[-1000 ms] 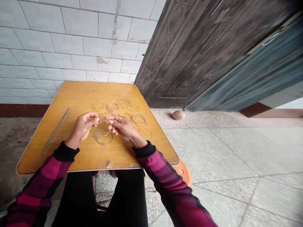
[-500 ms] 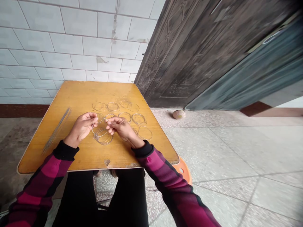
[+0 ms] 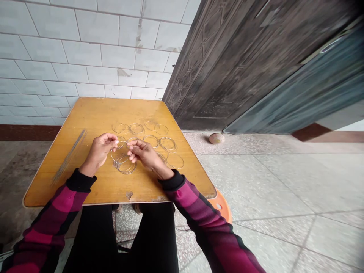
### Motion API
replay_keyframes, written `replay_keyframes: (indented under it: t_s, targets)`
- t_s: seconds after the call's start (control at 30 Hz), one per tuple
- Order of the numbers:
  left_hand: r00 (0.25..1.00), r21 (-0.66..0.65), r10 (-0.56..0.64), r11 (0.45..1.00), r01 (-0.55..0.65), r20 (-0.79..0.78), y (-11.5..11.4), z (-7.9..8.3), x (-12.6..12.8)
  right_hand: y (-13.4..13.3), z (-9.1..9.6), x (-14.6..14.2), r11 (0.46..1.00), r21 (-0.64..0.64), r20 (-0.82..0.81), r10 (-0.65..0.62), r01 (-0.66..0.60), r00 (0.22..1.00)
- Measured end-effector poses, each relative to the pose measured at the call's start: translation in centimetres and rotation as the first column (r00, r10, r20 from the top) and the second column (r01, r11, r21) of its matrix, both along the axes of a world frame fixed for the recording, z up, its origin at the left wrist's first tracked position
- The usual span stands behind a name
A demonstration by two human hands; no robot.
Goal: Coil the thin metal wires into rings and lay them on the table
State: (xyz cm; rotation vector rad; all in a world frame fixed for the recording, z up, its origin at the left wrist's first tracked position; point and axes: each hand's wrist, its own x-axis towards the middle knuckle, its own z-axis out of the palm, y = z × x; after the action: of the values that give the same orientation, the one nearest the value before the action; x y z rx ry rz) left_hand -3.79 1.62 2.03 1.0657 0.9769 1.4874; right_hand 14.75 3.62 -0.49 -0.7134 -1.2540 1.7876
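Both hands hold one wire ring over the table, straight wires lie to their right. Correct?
Wrong side: the head view shows the straight wires left of the left hand. It and the right hand do hold one wire ring over the table.

A wire ring [image 3: 111, 154] now shows clearly between left hand [image 3: 99, 152] and right hand [image 3: 144, 154].

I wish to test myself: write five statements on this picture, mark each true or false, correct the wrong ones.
1. The left hand and the right hand both hold one wire ring. True.
2. The straight wires lie toward the left side of the table. True.
3. The right hand lies flat on the table. False: it grips the ring.
4. White tiles show beyond the table. True.
5. Something orange stands on the table. False: the orange stool is lower, partly hidden by it.
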Motion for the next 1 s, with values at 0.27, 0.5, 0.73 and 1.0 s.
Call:
replay_keyframes:
  t_s: [0.27, 0.5, 0.73, 1.0]
  targets:
    - [0.991, -0.097, -0.08, 0.991, 0.09, 0.108, 0.0, 0.4, -1.1, 0.3, 0.3, 0.2, 0.996, -0.035, 0.021, -0.078, 0.079, 0.997]
    - [0.99, -0.1, -0.078, 0.991, 0.09, 0.12, -0.2, 0.4, -1.1, 0.5, 0.8, 0.3, 0.975, -0.054, -0.082, -0.218, 0.214, 0.973]
    - [1.0, -0.081, -0.021, 0.997, 0.021, 0.0, -0.6, 0.7, -0.6, 0.4, 1.1, 0.3, 0.971, -0.073, -0.094, -0.233, 0.227, 0.968]
    - [0.993, -0.057, 0.055, 0.997, -0.061, -0.105, -0.2, 0.5, -0.5, 1.4, 3.2, 3.6, 0.859, 0.029, -0.18, -0.499, 0.512, 0.848]
